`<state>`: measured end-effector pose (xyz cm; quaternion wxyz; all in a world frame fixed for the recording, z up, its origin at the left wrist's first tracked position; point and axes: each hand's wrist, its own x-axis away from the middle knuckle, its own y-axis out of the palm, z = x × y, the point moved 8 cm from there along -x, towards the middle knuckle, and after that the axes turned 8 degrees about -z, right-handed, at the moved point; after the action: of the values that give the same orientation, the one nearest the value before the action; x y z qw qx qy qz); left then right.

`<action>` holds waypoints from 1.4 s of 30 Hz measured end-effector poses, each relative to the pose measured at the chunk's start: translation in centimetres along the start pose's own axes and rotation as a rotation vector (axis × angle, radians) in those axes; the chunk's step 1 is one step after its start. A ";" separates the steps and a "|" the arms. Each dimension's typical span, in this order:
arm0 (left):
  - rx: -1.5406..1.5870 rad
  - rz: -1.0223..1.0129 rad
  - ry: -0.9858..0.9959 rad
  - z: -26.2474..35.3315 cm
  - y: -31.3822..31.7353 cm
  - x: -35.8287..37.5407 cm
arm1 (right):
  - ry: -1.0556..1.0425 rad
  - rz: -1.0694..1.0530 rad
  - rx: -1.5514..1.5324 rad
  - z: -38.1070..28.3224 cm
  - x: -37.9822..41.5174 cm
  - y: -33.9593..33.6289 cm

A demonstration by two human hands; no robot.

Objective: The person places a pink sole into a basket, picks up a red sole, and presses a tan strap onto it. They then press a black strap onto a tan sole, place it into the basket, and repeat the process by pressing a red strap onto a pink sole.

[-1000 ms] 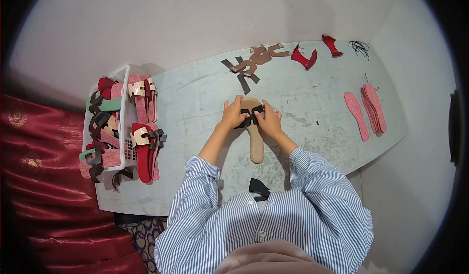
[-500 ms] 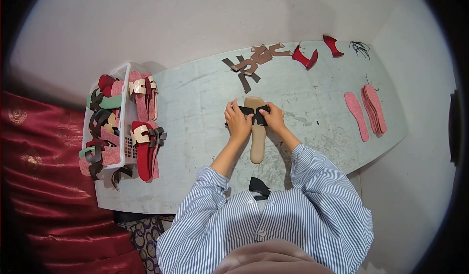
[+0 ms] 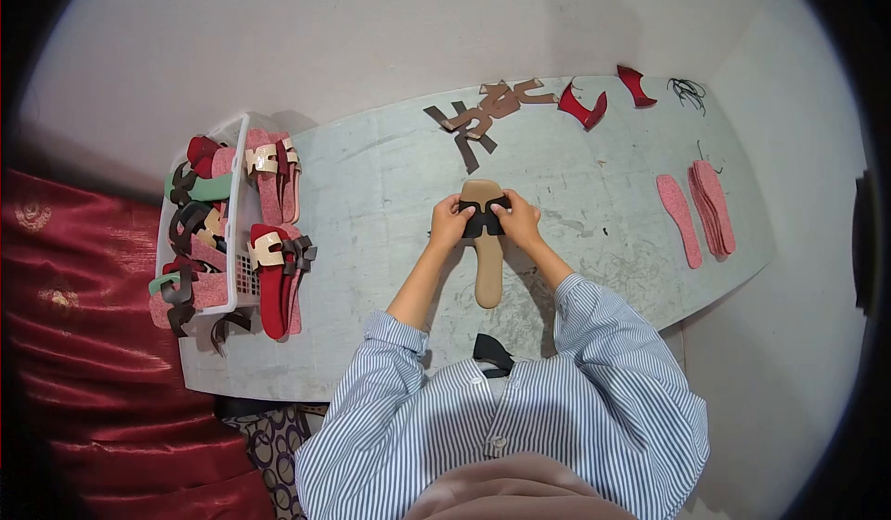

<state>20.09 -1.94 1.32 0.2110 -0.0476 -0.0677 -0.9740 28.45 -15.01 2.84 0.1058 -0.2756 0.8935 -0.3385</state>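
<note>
A tan sandal sole [image 3: 488, 274] lies on the table in front of me, its wide toe end pointing away. Across its upper part sits a black H-shaped sandal strap [image 3: 484, 220]. My left hand [image 3: 449, 223] grips the strap's left side, thumb on top and fingers curled toward the edge. On the other side, my right hand [image 3: 520, 218] pinches the strap's right side, its thumb also pressing on top. The fingertips under the edges are hidden. Nearer my body lies another black strap piece [image 3: 493, 354], partly covered by my shirt.
A white basket [image 3: 243, 163] full of sandals and straps stands at left, red sandals [image 3: 271, 288] beside it. Brown and dark strap pieces [image 3: 497, 107] lie at the back, with red straps [image 3: 583, 107] and black cords [image 3: 688, 94]. Pink insoles [image 3: 713, 209] are at right.
My left hand has shifted from spread fingers over the strap to a grip on its left side. The strap now lies flatter and more evenly across the sole.
</note>
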 end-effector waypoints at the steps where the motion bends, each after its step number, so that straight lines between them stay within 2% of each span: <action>1: 0.001 0.001 0.000 -0.3 -0.1 -0.1 | -0.001 -0.001 0.001 -1.1 0.4 -0.4; 3: -0.190 0.057 0.038 -0.3 -0.4 -0.1 | 0.130 0.022 0.184 -2.2 1.2 -1.3; 4: -0.189 0.061 0.039 0.7 0.1 0.5 | 0.127 0.020 0.185 -2.4 1.2 -1.3; 6: -0.684 0.267 -0.018 3.2 0.0 2.1 | 0.204 0.025 0.035 -1.8 1.4 -1.2; 9: -0.747 0.291 -0.089 3.9 0.4 2.5 | 0.089 0.063 -0.032 -1.2 1.2 -0.7; 13: -0.668 0.289 -0.121 3.3 0.4 2.3 | 0.066 0.089 -0.062 -0.6 1.1 -0.8; 18: -0.503 0.260 0.066 2.2 0.3 1.4 | -0.022 0.132 -0.172 -0.1 0.9 -0.7; 22: -0.419 0.240 0.062 2.6 0.4 1.7 | -0.129 0.175 -0.113 -0.8 1.1 -1.0; 25: -0.387 0.232 0.077 1.9 0.2 1.4 | -0.073 0.122 -0.126 -0.4 0.8 -0.7; 27: -0.232 0.201 0.085 1.4 0.2 1.1 | -0.064 0.055 -0.276 -0.1 0.6 -0.3; 33: -0.129 0.115 0.138 1.8 0.8 1.2 | -0.033 -0.002 -0.336 0.0 0.7 0.1; 42: 0.109 0.122 0.097 0.1 1.0 1.2 | -0.038 -0.110 -0.390 0.0 0.3 1.2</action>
<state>19.43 -3.26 1.67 0.2750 0.0074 -0.1073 -0.9554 27.69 -14.42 2.09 0.0483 -0.3457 0.9235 -0.1589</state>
